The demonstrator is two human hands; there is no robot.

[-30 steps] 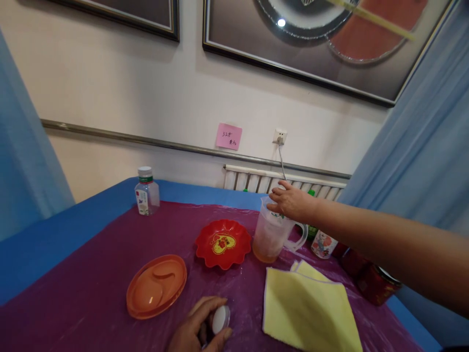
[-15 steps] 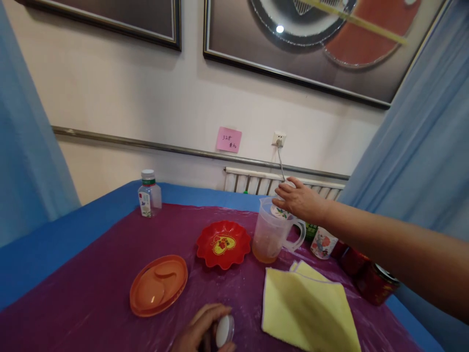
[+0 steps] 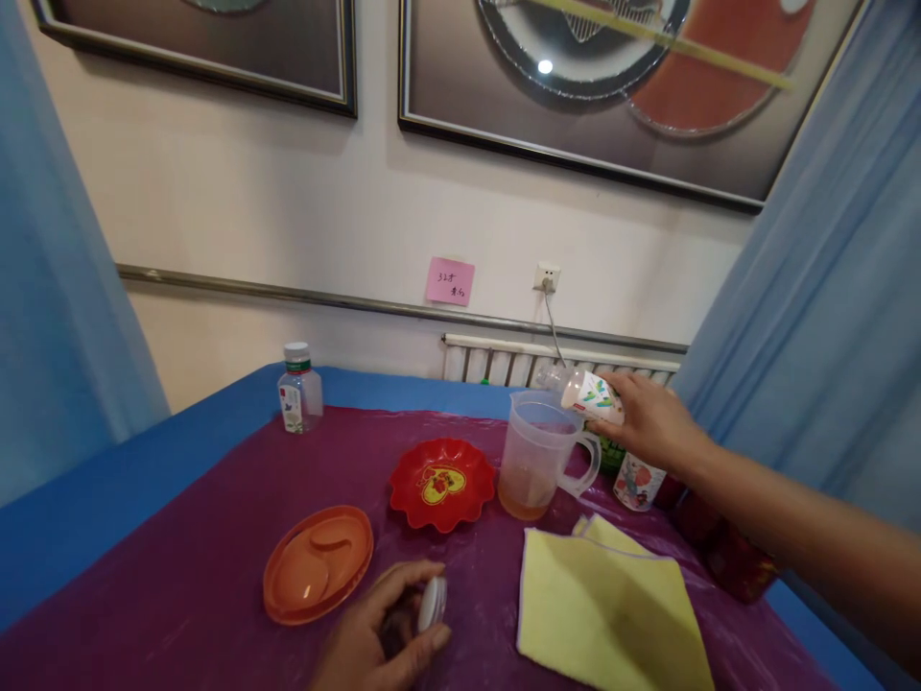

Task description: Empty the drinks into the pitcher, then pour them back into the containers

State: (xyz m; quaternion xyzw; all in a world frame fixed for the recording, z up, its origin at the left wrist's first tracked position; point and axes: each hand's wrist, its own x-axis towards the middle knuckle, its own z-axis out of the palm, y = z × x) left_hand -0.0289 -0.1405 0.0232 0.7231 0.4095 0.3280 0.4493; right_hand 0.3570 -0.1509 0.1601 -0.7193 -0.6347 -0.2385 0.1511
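Observation:
My right hand point(image 3: 651, 422) is closed around a clear plastic bottle point(image 3: 586, 393) with a white printed label. The bottle lies tilted nearly level above the measuring jug point(image 3: 536, 451), its neck pointing left. A little amber liquid point(image 3: 525, 501) covers the bottom of the translucent jug, whose handle is on the right. Between the thumb and fingers of my left hand point(image 3: 389, 624), low in the view, is a round white bottle cap point(image 3: 433, 603). Left of the jug sits a red scalloped plate point(image 3: 475, 494). An orange oval dish point(image 3: 345, 566) is near my left hand.
A capped clear bottle point(image 3: 302, 393) stands at the back left. A folded yellow cloth point(image 3: 604, 605) lies before the jug. Beneath my right forearm are a printed container point(image 3: 637, 483) and red cans point(image 3: 741, 566). A purple sheet point(image 3: 194, 537) covers the blue-draped table.
The bottle in my right hand has swung from above the jug's opening to a nearly level tilt, with my hand further right. My left hand has turned the cap edge-on.

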